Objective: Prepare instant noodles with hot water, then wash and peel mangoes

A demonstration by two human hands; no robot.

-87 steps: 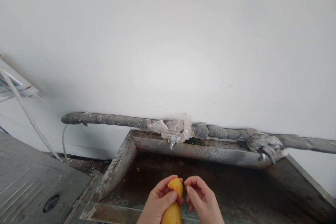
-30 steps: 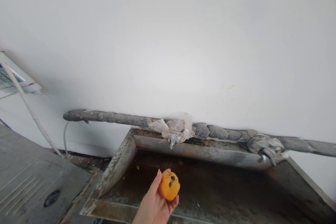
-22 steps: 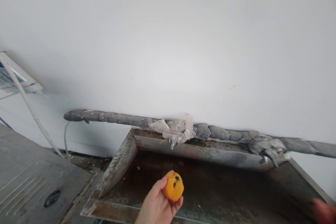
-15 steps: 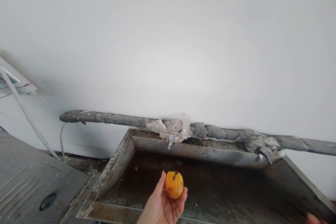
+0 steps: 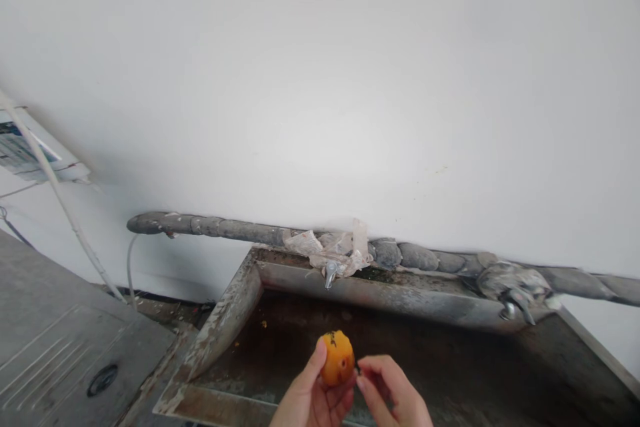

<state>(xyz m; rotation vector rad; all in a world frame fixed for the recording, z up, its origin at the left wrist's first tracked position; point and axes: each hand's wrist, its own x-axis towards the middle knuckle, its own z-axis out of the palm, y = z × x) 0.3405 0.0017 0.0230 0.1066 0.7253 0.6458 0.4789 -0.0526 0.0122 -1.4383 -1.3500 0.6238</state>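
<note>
An orange-yellow fruit point(image 5: 337, 357) with dark marks on top and a small brown hole in its side is held over the metal sink point(image 5: 215, 400). My left hand point(image 5: 313, 390) wraps it from the left and below, thumb against its side. Close by its right side is my right hand point(image 5: 393, 387), thumb and forefinger pinched together. A tiny dark bit shows at those fingertips, too small to name. Whether the right fingertips touch the fruit I cannot tell.
A grey wrapped pipe point(image 5: 240, 230) runs along the white wall point(image 5: 320, 100) behind the sink. Two taps hang from it, one tap point(image 5: 331, 273) wrapped in plastic and another tap point(image 5: 517, 307) farther right. A grooved slab with a dark drain point(image 5: 103, 380) lies left.
My right hand has come in from the lower right corner to the fruit's side. The fruit is turned in my left hand, showing the brown hole. The view has shifted slightly.
</note>
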